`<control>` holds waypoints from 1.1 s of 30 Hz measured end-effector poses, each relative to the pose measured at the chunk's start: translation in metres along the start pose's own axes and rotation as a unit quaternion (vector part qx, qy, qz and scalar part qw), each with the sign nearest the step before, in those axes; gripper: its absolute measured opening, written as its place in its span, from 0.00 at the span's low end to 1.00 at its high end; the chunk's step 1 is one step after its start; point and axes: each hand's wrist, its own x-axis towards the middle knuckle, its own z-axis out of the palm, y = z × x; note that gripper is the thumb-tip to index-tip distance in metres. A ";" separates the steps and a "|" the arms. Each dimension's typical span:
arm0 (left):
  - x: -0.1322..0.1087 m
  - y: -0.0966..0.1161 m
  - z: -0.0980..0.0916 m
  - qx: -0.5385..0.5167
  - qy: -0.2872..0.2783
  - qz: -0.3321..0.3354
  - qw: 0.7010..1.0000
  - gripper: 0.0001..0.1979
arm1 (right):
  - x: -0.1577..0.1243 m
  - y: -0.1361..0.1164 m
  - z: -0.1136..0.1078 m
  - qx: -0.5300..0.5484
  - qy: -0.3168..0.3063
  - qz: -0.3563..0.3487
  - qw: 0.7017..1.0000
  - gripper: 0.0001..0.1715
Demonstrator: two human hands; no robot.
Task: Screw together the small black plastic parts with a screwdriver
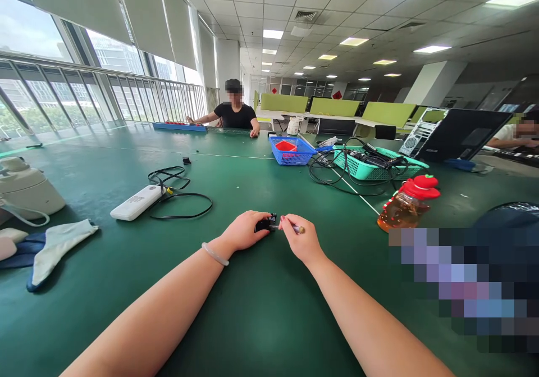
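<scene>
In the middle of the green table (269,321), my left hand (244,231) is closed around a small black part (264,225), steadying it at the tabletop. My fingers cover much of that part, so its kind cannot be made out. My right hand (300,239) grips a screwdriver (300,229) with a short, brownish handle, held nearly level. Its thin shaft (275,227) points left and meets the black part's right side. Whether the tip sits in a screw is too small to tell.
A white power bank (137,201) with a black cable (185,217) lies left. Blue (292,155) and green baskets (362,169), the latter full of cables, stand beyond my right hand, near a red-lidded bottle (406,205). A person (236,116) sits across the table.
</scene>
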 end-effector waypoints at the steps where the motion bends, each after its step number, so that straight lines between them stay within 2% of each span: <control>1: 0.000 0.000 0.000 -0.003 0.010 0.006 1.000 0.22 | 0.000 0.000 -0.001 0.010 0.000 0.006 1.000 0.23; 3: 0.000 0.001 -0.001 -0.008 0.029 0.017 0.999 0.21 | -0.001 -0.001 -0.003 0.036 0.005 0.015 0.999 0.23; 5: 0.000 0.002 -0.002 0.001 0.046 0.013 0.999 0.19 | 0.000 0.000 -0.006 0.068 0.037 0.022 0.997 0.24; 9: 0.000 0.003 -0.002 0.085 0.095 -0.078 0.989 0.19 | 0.002 0.005 -0.011 0.096 0.115 0.057 0.987 0.25; 11: 0.000 0.001 0.000 0.131 0.099 -0.125 0.979 0.20 | 0.004 0.011 -0.010 0.085 0.109 0.076 0.987 0.23; 14: -0.001 0.000 0.001 0.168 0.074 -0.162 0.970 0.19 | 0.006 0.017 -0.007 0.067 0.071 0.091 0.991 0.22; 19: -0.002 0.003 -0.001 0.186 0.042 -0.181 0.965 0.18 | 0.005 0.019 -0.003 0.050 0.042 0.096 0.993 0.21; 22: -0.003 0.008 -0.004 0.199 0.048 -0.182 0.962 0.18 | 0.005 0.018 -0.004 0.040 0.041 0.091 0.994 0.21; 25: -0.002 0.011 -0.005 0.207 0.065 -0.187 0.958 0.22 | 0.004 0.019 -0.004 0.036 0.036 0.090 0.995 0.22; 28: -0.001 0.011 -0.003 0.187 0.087 -0.158 0.966 0.23 | 0.005 0.020 -0.003 0.036 0.033 0.094 0.994 0.22; 30: 0.000 0.010 0.000 0.144 0.087 -0.094 0.981 0.19 | 0.005 0.022 -0.002 0.040 0.035 0.092 0.994 0.21; 33: 0.001 0.009 0.005 0.076 0.046 0.012 0.996 0.20 | 0.006 0.022 -0.002 0.041 0.034 0.085 0.995 0.20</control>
